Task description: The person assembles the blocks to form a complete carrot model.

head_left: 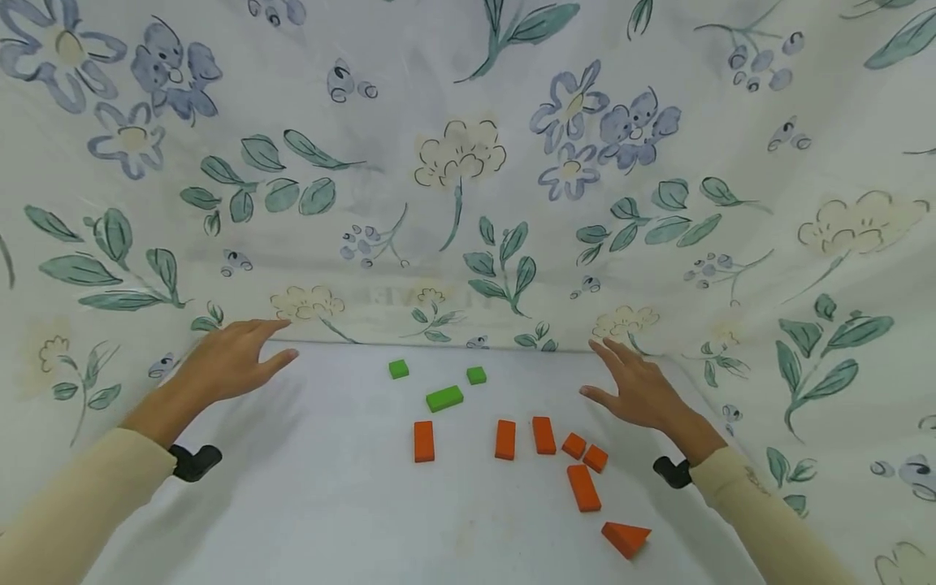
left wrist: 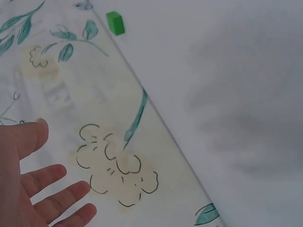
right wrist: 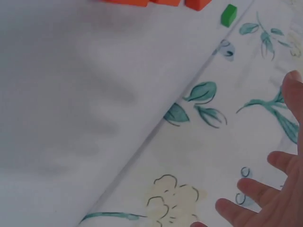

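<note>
My left hand (head_left: 232,361) hovers over the left side of the white table, fingers extended and holding nothing. Over the right side hangs my right hand (head_left: 634,383), also with loose, straight fingers and no object in it. Between them lie green blocks: a small cube (head_left: 398,369), another small cube (head_left: 477,375) and a longer green block (head_left: 444,398). Nearer to me are several orange blocks, among them an upright-lying oblong (head_left: 424,441), a pair of small orange cubes (head_left: 574,445) and an orange triangular block (head_left: 626,539). The left wrist view shows one green cube (left wrist: 115,23) beyond the spread fingers.
A floral cloth (head_left: 461,268) rises behind the white tabletop (head_left: 351,504) and along both sides. Dark bands (head_left: 196,463) sit on both wrists. Other orange oblongs (head_left: 505,439) lie right of the middle, nearer the right hand.
</note>
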`<action>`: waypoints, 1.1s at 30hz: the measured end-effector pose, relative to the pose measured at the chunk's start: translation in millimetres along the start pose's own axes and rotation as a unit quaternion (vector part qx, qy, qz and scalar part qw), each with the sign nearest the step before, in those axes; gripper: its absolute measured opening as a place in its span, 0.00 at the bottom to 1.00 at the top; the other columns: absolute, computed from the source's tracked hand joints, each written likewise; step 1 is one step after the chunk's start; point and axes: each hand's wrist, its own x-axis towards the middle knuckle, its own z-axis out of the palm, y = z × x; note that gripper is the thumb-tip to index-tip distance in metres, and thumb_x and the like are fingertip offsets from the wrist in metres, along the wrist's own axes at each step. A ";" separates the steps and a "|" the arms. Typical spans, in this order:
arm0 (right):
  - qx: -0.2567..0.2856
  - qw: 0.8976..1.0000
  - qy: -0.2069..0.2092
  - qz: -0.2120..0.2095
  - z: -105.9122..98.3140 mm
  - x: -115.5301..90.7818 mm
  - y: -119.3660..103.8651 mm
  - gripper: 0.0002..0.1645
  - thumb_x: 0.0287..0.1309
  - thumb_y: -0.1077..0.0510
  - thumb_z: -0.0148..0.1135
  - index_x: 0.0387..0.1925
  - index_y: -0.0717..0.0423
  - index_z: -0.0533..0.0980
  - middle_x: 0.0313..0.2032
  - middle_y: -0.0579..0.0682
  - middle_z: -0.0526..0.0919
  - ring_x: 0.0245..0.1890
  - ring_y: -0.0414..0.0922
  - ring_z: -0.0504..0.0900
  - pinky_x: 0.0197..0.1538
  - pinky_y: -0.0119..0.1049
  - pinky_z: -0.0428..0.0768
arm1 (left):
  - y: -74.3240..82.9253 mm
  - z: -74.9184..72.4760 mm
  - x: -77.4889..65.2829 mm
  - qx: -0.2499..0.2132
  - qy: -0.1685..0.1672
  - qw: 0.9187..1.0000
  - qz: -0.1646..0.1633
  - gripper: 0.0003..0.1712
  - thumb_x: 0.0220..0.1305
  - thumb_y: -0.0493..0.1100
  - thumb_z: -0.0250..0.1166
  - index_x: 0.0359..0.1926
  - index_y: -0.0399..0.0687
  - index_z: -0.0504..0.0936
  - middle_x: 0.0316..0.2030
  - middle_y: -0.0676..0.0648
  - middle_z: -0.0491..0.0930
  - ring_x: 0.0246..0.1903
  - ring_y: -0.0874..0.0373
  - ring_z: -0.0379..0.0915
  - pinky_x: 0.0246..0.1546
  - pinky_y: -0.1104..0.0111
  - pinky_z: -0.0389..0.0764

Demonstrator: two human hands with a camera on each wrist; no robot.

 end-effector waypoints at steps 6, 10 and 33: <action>0.012 1.000 -0.008 -0.012 8.6 3.4 -11.1 0.50 0.61 0.38 0.65 0.76 0.52 0.57 0.72 0.65 0.62 0.69 0.67 0.67 0.62 0.71 0.66 | 9.3 5.0 -2.8 -0.024 -0.026 0.999 0.003 0.37 0.69 0.59 0.61 0.70 0.42 0.68 0.66 0.28 0.68 0.65 0.27 0.62 0.60 0.33 0.65; 0.038 0.999 -0.019 -0.015 11.5 8.0 -20.0 0.49 0.62 0.37 0.64 0.76 0.50 0.56 0.73 0.64 0.61 0.68 0.67 0.68 0.62 0.68 0.70 | 15.9 5.6 -2.7 -0.043 -0.041 0.998 0.003 0.36 0.69 0.59 0.61 0.69 0.42 0.69 0.62 0.30 0.74 0.63 0.29 0.65 0.58 0.35 0.69; 0.161 0.980 -0.101 -0.062 8.1 22.3 -81.0 0.45 0.62 0.44 0.67 0.73 0.57 0.61 0.68 0.58 0.70 0.60 0.54 0.77 0.58 0.49 0.80 | 87.0 36.1 3.1 -0.131 -0.076 0.984 0.091 0.27 0.68 0.53 0.64 0.62 0.44 0.78 0.53 0.41 0.83 0.54 0.43 0.77 0.53 0.48 0.79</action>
